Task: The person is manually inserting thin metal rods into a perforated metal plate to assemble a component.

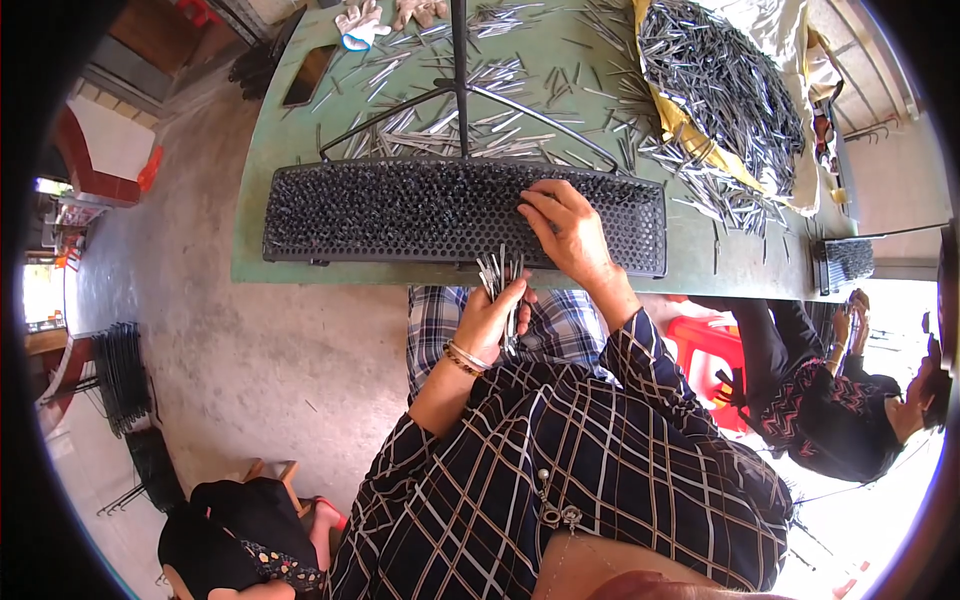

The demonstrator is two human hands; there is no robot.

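Note:
A long black perforated panel (635, 225) lies along the near edge of the green table. Dark bits fill its holes from the left side to past the middle, while round holes show bare toward the right. Over this boundary, my right hand (575, 235) is closed with fingertips pinched at the panel; whatever is between them is too small to make out. Just below the panel's near edge, my left hand (487, 322) grips a bunch of thin grey strips (492, 272), which fan upward from the fist and poke out below it.
Loose strips lie scattered over the green table (258, 235). A yellow-edged sack (725, 90) spills a heap of them at the far right. A black rod frame (462, 85) rises behind the panel. Gloves (362, 22) lie far left. Other people sit right, near a red stool (708, 345), and lower left.

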